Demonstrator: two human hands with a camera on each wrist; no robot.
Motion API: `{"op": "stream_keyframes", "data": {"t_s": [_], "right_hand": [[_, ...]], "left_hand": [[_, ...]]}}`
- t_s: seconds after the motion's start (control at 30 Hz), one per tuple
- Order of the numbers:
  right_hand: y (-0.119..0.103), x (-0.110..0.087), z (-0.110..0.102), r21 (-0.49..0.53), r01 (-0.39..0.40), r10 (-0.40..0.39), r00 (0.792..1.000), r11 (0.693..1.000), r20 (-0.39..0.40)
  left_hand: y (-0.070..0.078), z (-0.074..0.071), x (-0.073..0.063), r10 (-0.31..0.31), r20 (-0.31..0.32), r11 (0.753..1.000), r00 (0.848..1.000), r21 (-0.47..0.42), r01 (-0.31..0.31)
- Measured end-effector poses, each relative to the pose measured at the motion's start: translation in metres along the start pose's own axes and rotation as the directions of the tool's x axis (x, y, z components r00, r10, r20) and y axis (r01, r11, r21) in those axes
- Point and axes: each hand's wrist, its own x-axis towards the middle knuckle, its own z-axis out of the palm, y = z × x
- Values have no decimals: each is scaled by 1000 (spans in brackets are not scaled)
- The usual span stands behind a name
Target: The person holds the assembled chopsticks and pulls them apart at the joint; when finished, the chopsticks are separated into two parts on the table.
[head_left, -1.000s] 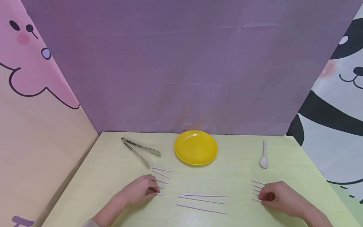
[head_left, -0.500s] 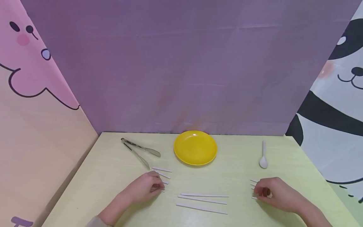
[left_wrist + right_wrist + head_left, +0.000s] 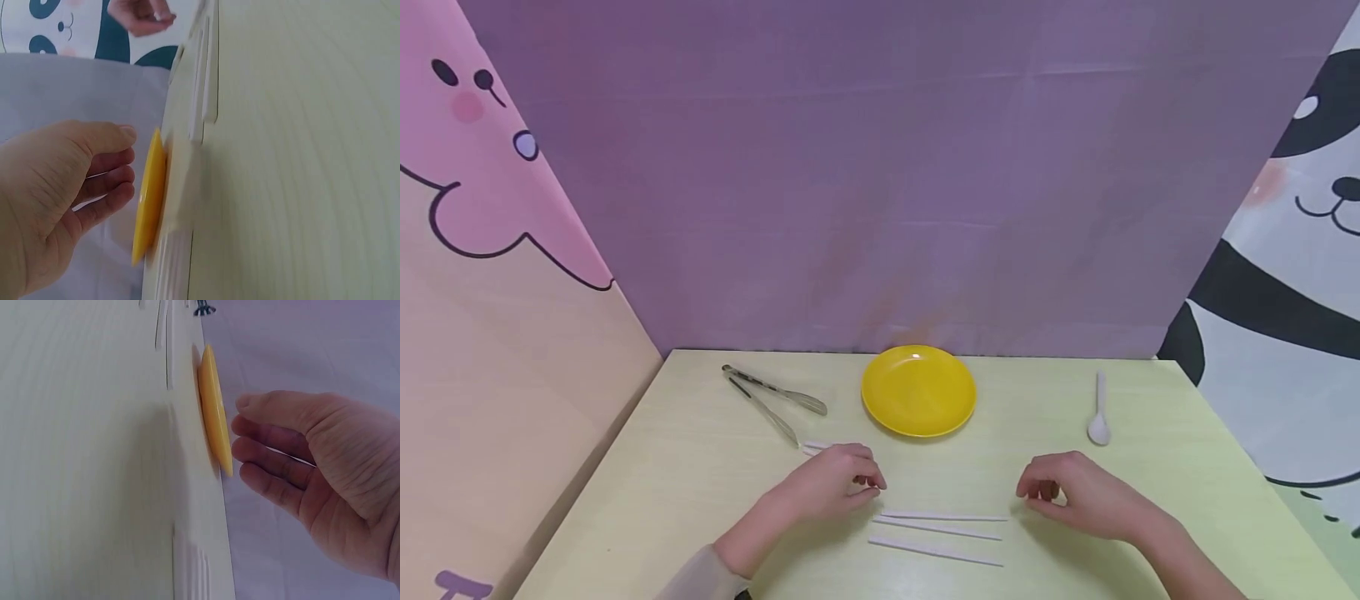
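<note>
Several slim pale sticks lie on the table; three longer sticks (image 3: 936, 551) are at the front middle. My left hand (image 3: 831, 487) hovers by their left ends, fingers loosely bent and holding nothing. Beyond their right ends is my right hand (image 3: 1075, 497), likewise holding nothing, with a gap between thumb and fingers. A left group of sticks (image 3: 815, 446) is mostly hidden by the left hand in the head view. The right-hand group of sticks (image 3: 199, 569) shows low in the right wrist view; the right hand hides it in the head view.
A yellow plate (image 3: 918, 390) is at the back middle of the pale table (image 3: 647, 467). Metal tongs (image 3: 775, 400) lie spread at the back left. A pale spoon (image 3: 1099, 421) is at the back right. A purple cloth (image 3: 880, 183) hangs behind.
Both hands have left the side groups of sticks, which they were touching, and have moved inward toward the middle sticks. Plate, tongs and spoon stay put.
</note>
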Motion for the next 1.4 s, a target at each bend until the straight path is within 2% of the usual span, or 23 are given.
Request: {"op": "stream_keyframes", "data": {"t_s": [0.17,0.33,0.53,0.7,0.87,1.13,1.23,1.4], "right_hand": [[-10,17,12,16,45,-46,999,999,23],[-17,31,23,13,51,-52,997,999,50],[-20,42,35,1,24,-24,997,1000,79],[-21,46,44,-13,-10,12,992,1000,128],[-22,49,49,-18,3,0,988,1000,156],[-26,53,49,-50,27,-21,993,998,116],[-29,56,45,-52,27,-23,996,998,89],[-38,64,33,-27,-48,50,995,998,81]], "left_hand": [[7,9,15,-11,52,1000,999,-22,12],[10,22,27,-9,86,999,996,-49,13],[11,37,34,11,125,999,992,-44,-6],[12,43,39,39,165,999,986,-34,-34],[14,44,41,34,167,999,985,-7,-33],[13,45,47,-3,143,1000,990,-6,4],[13,39,50,-5,115,1000,993,23,2],[15,22,57,7,62,999,998,43,-9]]}}
